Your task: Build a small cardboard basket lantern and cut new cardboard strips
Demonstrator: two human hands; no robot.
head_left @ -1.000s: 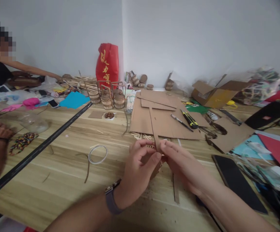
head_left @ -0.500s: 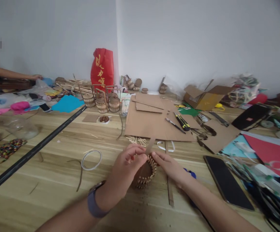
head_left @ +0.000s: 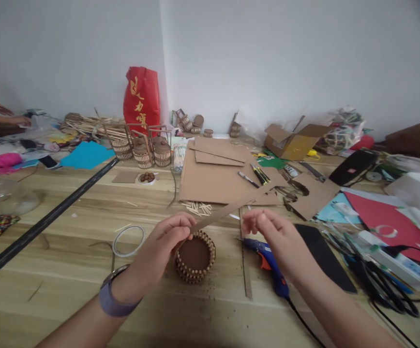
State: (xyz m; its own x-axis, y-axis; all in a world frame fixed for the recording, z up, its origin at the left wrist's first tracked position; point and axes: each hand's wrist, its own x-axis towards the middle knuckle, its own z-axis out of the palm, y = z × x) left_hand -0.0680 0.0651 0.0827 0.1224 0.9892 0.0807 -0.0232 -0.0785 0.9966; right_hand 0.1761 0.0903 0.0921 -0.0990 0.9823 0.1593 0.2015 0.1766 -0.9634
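My left hand (head_left: 161, 249) pinches one end of a long brown cardboard strip (head_left: 228, 209), which slants up to the right over the cardboard sheets. Under that end stands a small round basket (head_left: 194, 276) with a wall of short stick ends and a brown floor inside. It cannot be made out whether the strip is joined to the basket's rim. My right hand (head_left: 277, 239) hovers empty, fingers loosely curled and apart, just above a blue glue gun (head_left: 277, 275) lying on the table. A second narrow cardboard strip (head_left: 247, 275) lies between the basket and the glue gun.
Cardboard sheets (head_left: 210, 186), cutters (head_left: 260, 174) and stick pieces (head_left: 197, 208) lie ahead. Handled baskets (head_left: 143, 157) stand back left near a red bag (head_left: 142, 96). On the right are a black phone (head_left: 322, 256), a power strip (head_left: 398, 261) and cables. Another person's hands (head_left: 10, 116) show far left.
My right hand has left the basket rim and moved right, over the glue gun. The strip now stretches out to the right from my left hand. The view has shifted rightward.
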